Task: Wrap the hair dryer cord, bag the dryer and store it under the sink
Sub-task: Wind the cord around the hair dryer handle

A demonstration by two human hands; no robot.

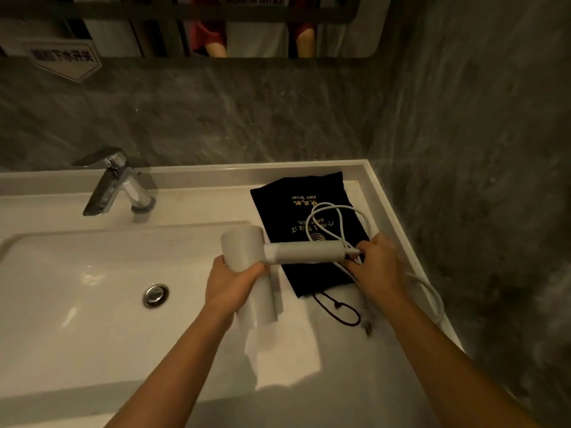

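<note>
A white hair dryer (296, 251) is held over the counter, its handle pointing right. My left hand (230, 282) grips its round barrel from below. My right hand (378, 264) is closed on the white cord (327, 217) where it leaves the handle's end. Loops of that cord lie on a black drawstring bag (296, 199) with gold lettering, flat on the counter behind the dryer. More cord trails off to the right past my wrist. The bag's dark drawstring (343, 313) curls on the counter in front of the bag.
A white basin (77, 288) with a metal drain (156, 295) fills the left. A chrome faucet (119, 183) stands behind it. The counter's raised rim (386, 193) meets a grey stone wall at the back and right. A mirror hangs above.
</note>
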